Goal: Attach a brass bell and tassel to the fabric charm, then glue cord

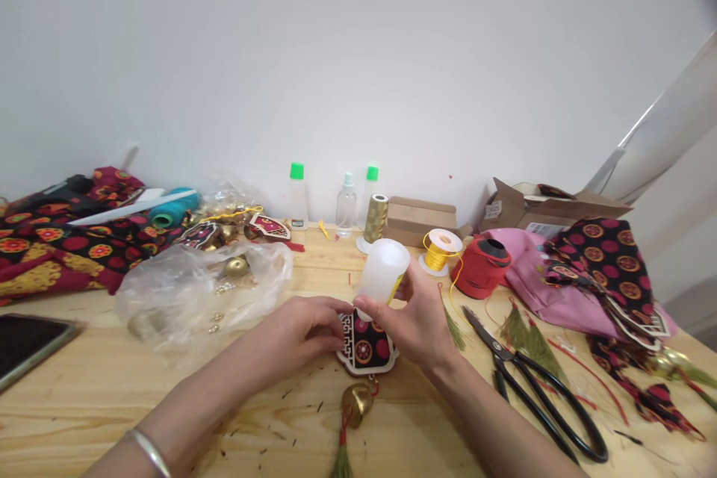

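A frosted white plastic bottle (383, 269) is gripped in my right hand (419, 310), bottom end up and tilted, its lower end close to the top of an ornament. That ornament (367, 347) is a scalloped panel with a pale border, lattice trim on one side and dark patterned fabric. My left hand (314, 325) grips its left edge between thumb and fingers, with fingertips near the bottle. From the ornament's bottom, a brass bell (357, 403) hangs on a red cord, with a green tassel (341, 459) below it on the table. The bottle's tip is hidden by my right thumb.
Black-handled scissors (520, 381) lie at right, near green tassels (532, 343) and a red thread cone (482, 267). A yellow cord spool (440, 250) stands behind. Left are a plastic bag (196, 291), patterned fabric (67, 250) and a phone (33, 347).
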`<state>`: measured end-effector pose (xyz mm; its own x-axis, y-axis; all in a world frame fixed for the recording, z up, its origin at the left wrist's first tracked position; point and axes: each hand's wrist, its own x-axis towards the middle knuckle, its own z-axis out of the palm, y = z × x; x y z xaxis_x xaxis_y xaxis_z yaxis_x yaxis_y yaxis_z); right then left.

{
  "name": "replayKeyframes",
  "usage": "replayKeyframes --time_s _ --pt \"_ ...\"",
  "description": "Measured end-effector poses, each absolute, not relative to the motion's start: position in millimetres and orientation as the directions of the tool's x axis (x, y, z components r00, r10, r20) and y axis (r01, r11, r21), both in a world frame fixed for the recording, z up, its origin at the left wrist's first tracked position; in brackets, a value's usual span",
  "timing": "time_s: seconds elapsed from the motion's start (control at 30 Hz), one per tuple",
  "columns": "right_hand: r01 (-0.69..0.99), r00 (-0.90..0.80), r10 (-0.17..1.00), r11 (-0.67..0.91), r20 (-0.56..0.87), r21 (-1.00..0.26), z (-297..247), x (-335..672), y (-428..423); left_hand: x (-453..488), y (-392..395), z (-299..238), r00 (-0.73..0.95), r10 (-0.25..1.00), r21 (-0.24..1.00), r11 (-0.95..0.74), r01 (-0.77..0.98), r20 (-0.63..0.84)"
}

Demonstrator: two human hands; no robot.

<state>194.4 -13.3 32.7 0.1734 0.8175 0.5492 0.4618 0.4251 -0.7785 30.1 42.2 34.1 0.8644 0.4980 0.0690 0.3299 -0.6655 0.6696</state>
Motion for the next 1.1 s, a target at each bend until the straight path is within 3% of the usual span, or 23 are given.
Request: replayKeyframes --time_s 1.1 --pt "0.416 0.158 0.816 0.456 0.557 -0.787 33.4 195.1 -11.9 29.9 41.3 33.8 0.85 0.523 0.659 -0.664 0.354 0.071"
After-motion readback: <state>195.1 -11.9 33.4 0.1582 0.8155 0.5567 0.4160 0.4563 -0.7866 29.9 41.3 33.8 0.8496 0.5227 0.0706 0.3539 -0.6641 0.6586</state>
